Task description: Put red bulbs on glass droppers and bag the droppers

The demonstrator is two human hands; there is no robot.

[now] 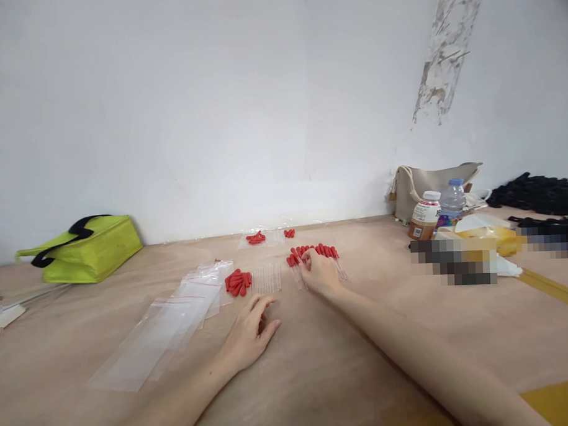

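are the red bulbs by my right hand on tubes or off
On, where visible: clear tubes extend from the bulbs beside your right hand.

Bright, diffuse light covers the white wall (215, 116), dimming at the upper right corner. Glints sit on the zip-lock bags (176, 322); soft shadow edges the right forearm (409, 339). The clear tubes (266, 279) look faintly blurred, mosaic blocks (458, 263) mask patches at both sides, and wide-angle stretch enlarges the forearm toward the bottom edge.

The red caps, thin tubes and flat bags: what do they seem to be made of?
Red caps: perhaps rubber; smooth, evenly coloured, with rounded ends.
Thin tubes: clear glass or hard plastic; straight and transparent.
Flat bags: likely glossy plastic film; transparent, with bright reflections.
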